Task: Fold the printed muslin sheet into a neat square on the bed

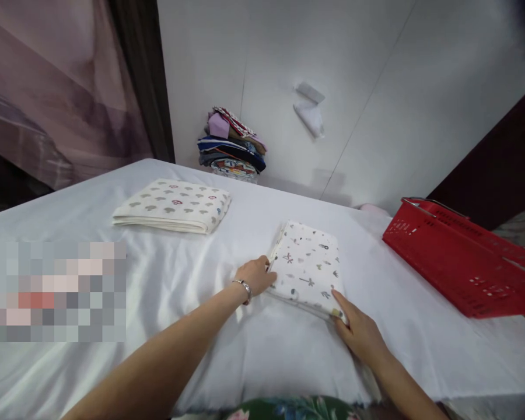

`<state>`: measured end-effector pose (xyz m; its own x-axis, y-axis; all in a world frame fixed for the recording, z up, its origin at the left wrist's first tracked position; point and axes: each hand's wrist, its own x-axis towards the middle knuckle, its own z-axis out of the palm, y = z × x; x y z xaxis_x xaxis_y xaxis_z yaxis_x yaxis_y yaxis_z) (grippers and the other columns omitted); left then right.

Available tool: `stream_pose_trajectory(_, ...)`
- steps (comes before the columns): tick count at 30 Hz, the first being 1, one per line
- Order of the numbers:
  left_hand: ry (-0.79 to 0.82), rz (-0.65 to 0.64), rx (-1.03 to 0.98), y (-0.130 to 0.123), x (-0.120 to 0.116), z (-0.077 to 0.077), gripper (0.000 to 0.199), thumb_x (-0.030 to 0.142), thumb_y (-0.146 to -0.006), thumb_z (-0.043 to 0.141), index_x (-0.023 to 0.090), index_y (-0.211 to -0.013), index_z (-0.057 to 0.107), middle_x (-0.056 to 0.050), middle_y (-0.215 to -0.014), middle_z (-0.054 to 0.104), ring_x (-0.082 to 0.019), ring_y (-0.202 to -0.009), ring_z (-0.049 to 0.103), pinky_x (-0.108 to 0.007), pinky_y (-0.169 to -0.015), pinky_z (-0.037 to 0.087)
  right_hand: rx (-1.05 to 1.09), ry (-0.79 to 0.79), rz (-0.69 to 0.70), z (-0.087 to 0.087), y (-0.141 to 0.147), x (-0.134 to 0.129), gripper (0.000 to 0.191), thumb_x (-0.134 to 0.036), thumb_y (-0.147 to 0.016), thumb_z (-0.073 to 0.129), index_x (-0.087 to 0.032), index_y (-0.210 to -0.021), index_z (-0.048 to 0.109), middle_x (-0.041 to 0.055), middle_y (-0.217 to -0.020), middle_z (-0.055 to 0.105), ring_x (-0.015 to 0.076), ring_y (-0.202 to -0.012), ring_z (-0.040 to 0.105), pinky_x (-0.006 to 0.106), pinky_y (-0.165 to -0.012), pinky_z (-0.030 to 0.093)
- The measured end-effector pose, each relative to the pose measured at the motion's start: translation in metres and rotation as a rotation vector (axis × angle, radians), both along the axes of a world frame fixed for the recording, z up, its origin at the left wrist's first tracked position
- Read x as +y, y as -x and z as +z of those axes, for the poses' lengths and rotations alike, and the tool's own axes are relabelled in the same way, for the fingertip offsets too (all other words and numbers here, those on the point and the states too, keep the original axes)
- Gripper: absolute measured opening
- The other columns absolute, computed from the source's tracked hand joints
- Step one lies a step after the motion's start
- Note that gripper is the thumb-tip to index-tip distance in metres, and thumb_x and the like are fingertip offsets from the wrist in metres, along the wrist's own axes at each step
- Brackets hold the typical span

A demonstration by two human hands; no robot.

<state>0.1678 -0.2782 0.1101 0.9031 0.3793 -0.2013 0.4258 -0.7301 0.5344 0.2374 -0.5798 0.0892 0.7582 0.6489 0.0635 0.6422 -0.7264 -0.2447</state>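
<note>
A folded white cloth [308,262] with small plant and leaf prints lies flat on the white-covered table in front of me. My left hand [256,276] grips its left edge, thumb on top and fingers tucked at the side; a silver bracelet circles that wrist. At the near right corner, my right hand [356,326] pinches the cloth between thumb and fingers. Farther back on the left rests a second folded cloth [175,204], cream with grey and red mushroom-like prints, touched by neither hand.
A red plastic basket [459,256] with metal handles stands at the table's right. Behind the table, a pile of folded clothes [231,146] leans by the white wall. The white sheet [157,309] is wrinkled at left, where a blurred patch hides part of it. Pink curtains hang at far left.
</note>
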Motion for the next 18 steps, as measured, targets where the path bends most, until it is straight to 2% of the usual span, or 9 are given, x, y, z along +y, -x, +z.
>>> stream_pose_trajectory(2, 0.028, 0.007, 0.012, 0.0, 0.0, 0.001, 0.039, 0.041, -0.072, 0.046, 0.022, -0.105, 0.053, -0.006, -0.1, 0.067, -0.023, -0.09, 0.061, -0.032, -0.071, 0.044, 0.036, 0.059, -0.02, 0.004, 0.0, -0.003, 0.056, -0.035, -0.083, 0.041, -0.031, -0.138, 0.03, 0.0027, -0.121, 0.057, 0.0216, -0.1, 0.059, 0.035, -0.08, 0.049)
stream_pose_trajectory(5, 0.066, 0.016, 0.013, 0.0, 0.002, 0.0, 0.037, 0.041, -0.071, 0.047, 0.023, -0.102, 0.053, -0.006, -0.102, 0.066, -0.023, -0.09, 0.061, -0.031, -0.07, 0.044, 0.017, 0.12, -0.044, 0.02, -0.006, 0.003, 0.057, -0.049, -0.082, 0.043, -0.031, -0.136, 0.036, 0.0061, -0.112, 0.06, 0.024, -0.095, 0.059, 0.036, -0.074, 0.049)
stream_pose_trajectory(8, 0.06, 0.028, 0.006, 0.0, 0.003, -0.001, 0.033, 0.039, -0.072, 0.047, 0.022, -0.1, 0.053, -0.006, -0.1, 0.066, -0.023, -0.088, 0.062, -0.032, -0.07, 0.044, -0.044, 0.049, -0.001, 0.041, -0.02, 0.017, 0.062, -0.056, -0.079, 0.046, -0.026, -0.133, 0.041, 0.0082, -0.129, 0.048, 0.0267, -0.116, 0.046, 0.039, -0.09, 0.042)
stream_pose_trajectory(10, 0.057, 0.026, 0.006, 0.0, 0.002, 0.0, 0.032, 0.037, -0.071, 0.047, 0.022, -0.098, 0.053, -0.006, -0.098, 0.067, -0.023, -0.087, 0.062, -0.031, -0.069, 0.044, 0.04, 0.022, 0.099, 0.053, -0.03, 0.029, 0.06, -0.055, -0.079, 0.047, -0.026, -0.132, 0.043, 0.0069, -0.137, 0.041, 0.0267, -0.123, 0.038, 0.04, -0.098, 0.035)
stream_pose_trajectory(11, 0.057, 0.022, 0.008, 0.001, 0.002, 0.0, 0.032, 0.037, -0.071, 0.047, 0.022, -0.098, 0.053, -0.006, -0.097, 0.067, -0.023, -0.087, 0.062, -0.031, -0.069, 0.044, 0.12, 0.03, 0.153, 0.059, -0.034, 0.037, 0.058, -0.053, -0.079, 0.048, -0.027, -0.13, 0.045, 0.0063, -0.137, 0.041, 0.0268, -0.123, 0.039, 0.041, -0.099, 0.034)
stream_pose_trajectory(14, 0.039, 0.012, 0.009, 0.001, 0.001, -0.001, 0.032, 0.038, -0.07, 0.048, 0.022, -0.098, 0.052, -0.006, -0.095, 0.067, -0.023, -0.086, 0.062, -0.031, -0.069, 0.044, 0.321, 0.027, 0.238, 0.071, -0.046, 0.064, 0.048, -0.049, -0.078, 0.051, -0.029, -0.122, 0.054, 0.0053, -0.121, 0.057, 0.0258, -0.108, 0.053, 0.039, -0.089, 0.042)
stream_pose_trajectory(16, 0.014, 0.016, 0.005, 0.001, 0.0, -0.002, 0.032, 0.037, -0.07, 0.048, 0.022, -0.098, 0.051, -0.005, -0.094, 0.067, -0.023, -0.085, 0.061, -0.032, -0.069, 0.044, 0.355, -0.052, 0.243, 0.073, -0.057, 0.087, 0.036, -0.044, -0.08, 0.049, -0.028, -0.11, 0.062, 0.0032, -0.102, 0.066, 0.0224, -0.092, 0.06, 0.035, -0.079, 0.047)
stream_pose_trajectory(18, -0.003, 0.022, -0.002, 0.0, -0.001, -0.004, 0.031, 0.036, -0.07, 0.048, 0.023, -0.097, 0.05, -0.005, -0.091, 0.067, -0.023, -0.083, 0.062, -0.032, -0.068, 0.043, 0.355, -0.159, 0.215, 0.069, -0.074, 0.114, 0.026, -0.038, -0.081, 0.047, -0.025, -0.092, 0.067, 0.0013, -0.083, 0.068, 0.0183, -0.077, 0.062, 0.03, -0.069, 0.048)
